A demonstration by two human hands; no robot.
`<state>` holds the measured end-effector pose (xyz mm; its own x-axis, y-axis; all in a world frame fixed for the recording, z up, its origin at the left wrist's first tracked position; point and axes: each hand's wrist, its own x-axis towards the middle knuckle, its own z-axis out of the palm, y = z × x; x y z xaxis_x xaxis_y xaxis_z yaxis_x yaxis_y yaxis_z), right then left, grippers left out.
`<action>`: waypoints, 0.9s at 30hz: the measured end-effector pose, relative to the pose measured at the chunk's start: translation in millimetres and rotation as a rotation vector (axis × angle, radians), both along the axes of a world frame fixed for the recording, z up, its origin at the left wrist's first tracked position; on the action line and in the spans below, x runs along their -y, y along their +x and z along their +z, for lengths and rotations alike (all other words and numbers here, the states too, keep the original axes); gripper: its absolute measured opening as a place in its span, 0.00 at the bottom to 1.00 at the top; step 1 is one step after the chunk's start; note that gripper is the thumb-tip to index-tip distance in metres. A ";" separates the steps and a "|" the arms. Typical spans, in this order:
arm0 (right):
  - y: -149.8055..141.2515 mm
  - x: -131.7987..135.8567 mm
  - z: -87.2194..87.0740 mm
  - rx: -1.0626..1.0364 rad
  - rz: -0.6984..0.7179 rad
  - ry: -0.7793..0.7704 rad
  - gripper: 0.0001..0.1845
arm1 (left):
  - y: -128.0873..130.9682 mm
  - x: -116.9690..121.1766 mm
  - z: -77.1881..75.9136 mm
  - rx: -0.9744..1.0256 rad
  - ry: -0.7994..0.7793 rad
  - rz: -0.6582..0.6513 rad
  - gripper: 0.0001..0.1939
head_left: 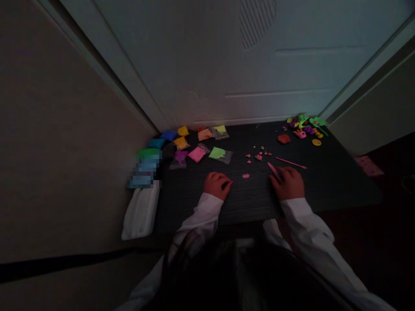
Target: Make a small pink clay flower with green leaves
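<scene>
Over the dark tabletop, my left hand (216, 185) is closed in a pinch on a small bit of pink clay (230, 182). A flat pink clay piece (246, 176) lies on the table between my hands. My right hand (288, 182) is closed around a pink modelling knife (274, 171), its blade pointing up and to the left. Just beyond that hand rests a thin pink modelling stick (291, 163). Small pink and green clay bits (258, 157) lie scattered farther back, in front of both hands.
Bags of coloured clay, among them a pink one (198, 153) and a light green one (220, 153), lie at the left. A white tray (140, 211) sits at the table's left edge. Finished clay flowers (303, 123) and a reddish-brown lump (284, 138) are back right. A white door (207, 56) stands behind.
</scene>
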<state>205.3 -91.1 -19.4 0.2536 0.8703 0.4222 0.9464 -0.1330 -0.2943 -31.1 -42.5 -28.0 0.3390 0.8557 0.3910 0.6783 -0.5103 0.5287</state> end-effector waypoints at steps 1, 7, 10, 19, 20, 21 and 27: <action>12.2 2.2 -1.4 -0.003 -0.025 -0.022 0.19 | 0.2 -0.7 -0.7 -0.006 -0.005 0.001 0.08; 35.3 1.5 3.1 0.061 0.018 -0.266 0.13 | 1.0 -2.0 -2.7 -0.011 -0.011 0.026 0.08; 30.9 -2.3 4.7 0.109 -0.026 -0.233 0.12 | 1.9 -1.2 -2.9 0.004 -0.010 0.041 0.08; -50.2 15.3 8.0 -0.057 0.199 -0.274 0.14 | 0.6 2.2 3.1 -0.061 -0.054 0.039 0.10; -60.2 15.3 8.3 -0.034 0.287 -0.281 0.14 | 0.0 2.7 3.5 -0.053 -0.048 0.039 0.10; -67.9 14.7 8.4 -0.013 0.355 -0.283 0.14 | -0.6 3.2 3.8 -0.040 -0.040 0.037 0.09; -74.7 10.7 5.1 0.046 0.448 -0.265 0.16 | -4.7 4.9 2.1 0.105 0.024 0.091 0.07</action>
